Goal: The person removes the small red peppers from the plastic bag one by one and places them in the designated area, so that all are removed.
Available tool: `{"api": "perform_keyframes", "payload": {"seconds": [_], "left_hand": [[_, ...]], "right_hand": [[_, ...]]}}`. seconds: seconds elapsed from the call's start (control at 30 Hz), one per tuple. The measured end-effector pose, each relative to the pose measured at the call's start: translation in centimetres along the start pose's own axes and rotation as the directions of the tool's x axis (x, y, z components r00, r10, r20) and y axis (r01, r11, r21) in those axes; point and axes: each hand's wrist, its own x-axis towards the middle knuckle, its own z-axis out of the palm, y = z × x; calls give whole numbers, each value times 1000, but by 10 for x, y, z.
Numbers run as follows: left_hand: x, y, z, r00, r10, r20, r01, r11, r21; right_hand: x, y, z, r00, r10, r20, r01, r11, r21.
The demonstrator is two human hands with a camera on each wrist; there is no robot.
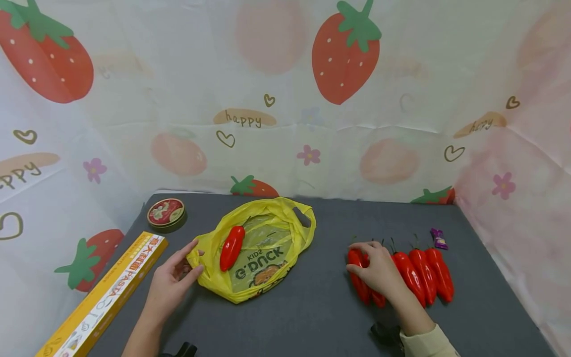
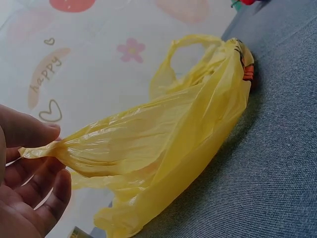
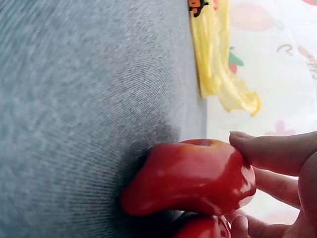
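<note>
A yellow plastic bag (image 1: 209,282) lies spread on the table with one red chili pepper (image 1: 232,249) in it. My left hand (image 1: 169,277) pinches the bag's left edge between thumb and fingers; the left wrist view shows the plastic (image 2: 129,139) drawn taut from that pinch. Over on the right, my right hand (image 1: 378,267) holds the stem end of the leftmost loose pepper (image 3: 193,178), thumb on one side and fingers on the other. A second pepper (image 1: 378,299) lies partly hidden under this hand. Three more peppers (image 1: 423,275) lie side by side to its right.
A long yellow pasta box (image 1: 107,292) runs along the table's left side. Behind it stands a round red-lidded tin (image 1: 167,213). A small purple wrapped packet (image 1: 439,238) lies behind the peppers. Strawberry-print cloth (image 1: 285,99) hangs around the grey table.
</note>
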Motion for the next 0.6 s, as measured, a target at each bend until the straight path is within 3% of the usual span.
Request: {"api": "perform_keyframes", "payload": {"seconds": [0.33,0.6], "left_hand": [[0,3,0,1000,18,-3,-19,1000,-23],[-1,2,0,1000,-8,3,8,1000,-7]], "right_hand": [[1,2,2,999,-24,26,26,997,-68],[2,2,2,998,-45,51,50,994,-101]]}}
